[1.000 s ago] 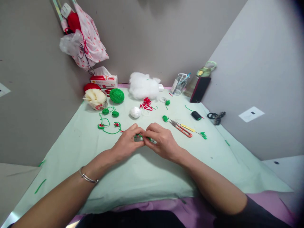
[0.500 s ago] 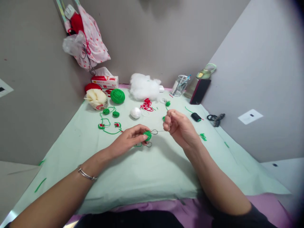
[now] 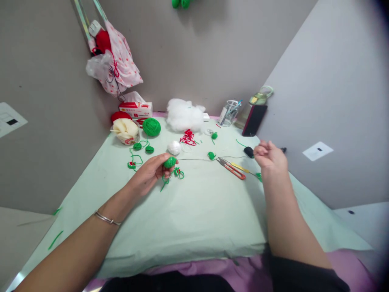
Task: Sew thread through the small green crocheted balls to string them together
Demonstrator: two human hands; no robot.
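My left hand (image 3: pixel 154 172) is closed around a small green crocheted ball (image 3: pixel 169 162), with fingers and thumb at its sides. A thin dark thread (image 3: pixel 196 159) runs from the ball across the table towards my right hand (image 3: pixel 271 157). That hand is closed, raised at the right by the black spool (image 3: pixel 249 152); any needle in its fingers is hidden. Just below my left fingers hangs a small green and red crocheted piece (image 3: pixel 178 172) with loose green yarn. Orange-handled thread snips (image 3: pixel 234 170) and a yellow-handled crochet hook (image 3: pixel 241 167) lie between the hands.
Behind are a green yarn ball (image 3: pixel 151 127), white yarn ball (image 3: pixel 174 147), white stuffing (image 3: pixel 184 115), red yarn scraps (image 3: pixel 188 138) and a tissue box (image 3: pixel 136 109). A glass jar (image 3: pixel 229 113), bottle (image 3: pixel 258 99) and phone (image 3: pixel 254 120) stand back right.
My right hand has moved right, drawing the thread out long and exposing the snips and hook. My left hand has shifted left and slightly up with the green ball; the dark loops beside it are gone.
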